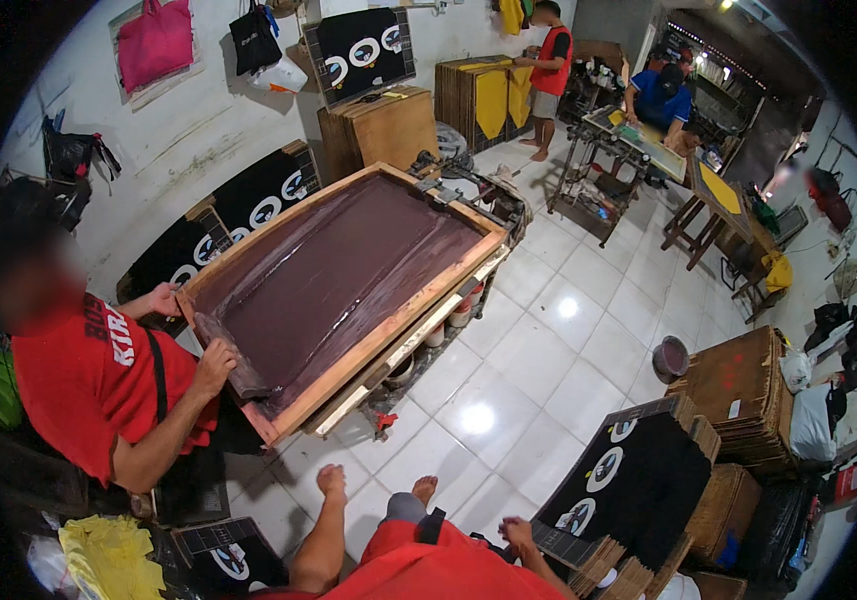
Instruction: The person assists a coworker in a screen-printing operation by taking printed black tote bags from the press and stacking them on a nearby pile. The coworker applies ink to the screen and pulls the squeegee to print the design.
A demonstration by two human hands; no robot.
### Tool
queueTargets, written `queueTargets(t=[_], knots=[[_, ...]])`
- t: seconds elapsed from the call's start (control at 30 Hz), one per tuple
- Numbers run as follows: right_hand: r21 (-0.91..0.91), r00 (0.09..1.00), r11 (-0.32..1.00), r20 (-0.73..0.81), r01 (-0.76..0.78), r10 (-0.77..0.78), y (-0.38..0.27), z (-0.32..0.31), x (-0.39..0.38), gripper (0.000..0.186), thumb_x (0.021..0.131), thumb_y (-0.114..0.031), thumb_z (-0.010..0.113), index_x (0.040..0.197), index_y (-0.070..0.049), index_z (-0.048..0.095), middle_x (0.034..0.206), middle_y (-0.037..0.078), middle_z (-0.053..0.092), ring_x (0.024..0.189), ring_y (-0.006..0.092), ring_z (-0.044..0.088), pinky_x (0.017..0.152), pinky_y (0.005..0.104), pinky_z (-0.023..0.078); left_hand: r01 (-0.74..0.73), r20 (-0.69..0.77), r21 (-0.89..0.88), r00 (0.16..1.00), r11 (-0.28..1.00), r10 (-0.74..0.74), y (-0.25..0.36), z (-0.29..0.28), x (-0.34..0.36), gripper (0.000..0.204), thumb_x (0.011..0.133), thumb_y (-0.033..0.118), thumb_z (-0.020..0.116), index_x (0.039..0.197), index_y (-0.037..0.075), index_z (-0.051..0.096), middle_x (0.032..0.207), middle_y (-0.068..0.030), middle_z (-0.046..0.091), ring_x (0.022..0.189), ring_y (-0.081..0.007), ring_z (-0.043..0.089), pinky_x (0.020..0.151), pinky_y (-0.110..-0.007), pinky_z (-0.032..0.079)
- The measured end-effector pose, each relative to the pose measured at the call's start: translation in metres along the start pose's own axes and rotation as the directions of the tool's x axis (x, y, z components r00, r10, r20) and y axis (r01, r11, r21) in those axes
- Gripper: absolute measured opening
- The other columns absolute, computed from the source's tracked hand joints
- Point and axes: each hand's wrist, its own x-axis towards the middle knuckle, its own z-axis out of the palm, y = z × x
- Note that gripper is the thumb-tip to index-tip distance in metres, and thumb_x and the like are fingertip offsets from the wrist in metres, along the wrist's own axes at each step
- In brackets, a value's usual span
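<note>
My left hand [331,480] hangs empty with loosely curled, parted fingers, below a wooden-framed printing screen [339,280] coated with dark maroon paste. My right hand [517,533] is low and empty, fingers loosely bent, beside stacked boards with black printed pieces [599,480]. A person in red [89,380] on the left grips the screen's near end with both hands [217,365], one on a grey squeegee-like strip. The screen rests on a stand with a metal clamp at its far end.
Boards stand along the left wall [199,230]. Two cardboard-like stacks [719,390] flank a bowl [671,358] on the right. A person in red [549,70] and one in blue [649,105] work at the back. Tiled floor [549,350] lies between; yellow plastic [109,555] is at lower left.
</note>
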Motion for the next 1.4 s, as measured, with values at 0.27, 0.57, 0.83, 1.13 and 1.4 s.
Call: queueTargets(t=[0.27, 0.57, 0.83, 1.13, 1.4], knots=[[0.172, 0.876, 0.949, 0.369, 0.264, -0.311, -0.271, 0.162, 0.073, 0.023, 0.076, -0.007, 0.060, 0.099, 0.000, 0.059, 0.079, 0.006, 0.061, 0.071, 0.0134, 0.057, 0.060, 0.0250, 0.046, 0.075, -0.152, -0.234, 0.982, 0.969, -0.113, 0.121, -0.017, 0.054, 0.022, 0.078, 0.019, 0.059, 0.099, 0.012, 0.055, 0.078, -0.0018, 0.054, 0.069, -0.0137, 0.052, 0.058, -0.025, 0.042], [0.792, 0.782, 0.527, 0.527, -0.309, -0.333, -0.472, 0.281, 0.093, 0.014, 0.080, -0.009, 0.062, 0.091, -0.005, 0.054, 0.081, 0.005, 0.058, 0.070, 0.0187, 0.057, 0.063, 0.0320, 0.047, 0.121, 0.194, -0.346, 0.979, 0.931, -0.056, 0.210, -0.016, 0.018, 0.009, 0.082, 0.013, 0.060, 0.078, 0.012, 0.051, 0.066, 0.0032, 0.050, 0.056, -0.0087, 0.045, 0.050, -0.023, 0.033], [0.817, 0.568, 0.421, 0.577, -0.394, -0.587, -0.472, 0.260, 0.100, 0.030, 0.072, 0.004, 0.060, 0.102, 0.003, 0.054, 0.096, 0.013, 0.058, 0.089, 0.0287, 0.058, 0.086, 0.0446, 0.046, -0.044, 0.242, -0.204, 0.966, 0.978, 0.094, 0.238, -0.012, -0.030, 0.010, 0.085, 0.016, 0.058, 0.089, 0.008, 0.053, 0.074, -0.0006, 0.055, 0.062, -0.0108, 0.053, 0.055, -0.024, 0.039], [0.931, 0.729, 0.307, 0.348, -0.196, -0.589, -0.296, 0.114, -0.050, 0.036, 0.065, 0.009, 0.063, 0.100, 0.000, 0.058, 0.090, 0.010, 0.062, 0.081, 0.0237, 0.062, 0.076, 0.0401, 0.052, -0.471, -0.064, -0.016, 0.881, 0.882, 0.469, 0.267, -0.068, -0.089, 0.018, 0.082, 0.010, 0.061, 0.098, 0.004, 0.056, 0.077, -0.0011, 0.057, 0.065, -0.0067, 0.053, 0.053, -0.017, 0.039], [0.992, 0.879, 0.127, 0.044, 0.019, -0.475, -0.106, -0.014, -0.221, 0.018, 0.062, 0.008, 0.062, 0.077, 0.000, 0.061, 0.068, 0.008, 0.061, 0.061, 0.0223, 0.062, 0.060, 0.0367, 0.053, -0.665, 0.419, -0.171, 0.619, 0.727, 0.665, 0.300, 0.006, -0.201, 0.023, 0.081, 0.007, 0.061, 0.101, -0.002, 0.056, 0.079, -0.0037, 0.058, 0.068, -0.0093, 0.054, 0.059, -0.020, 0.041]])
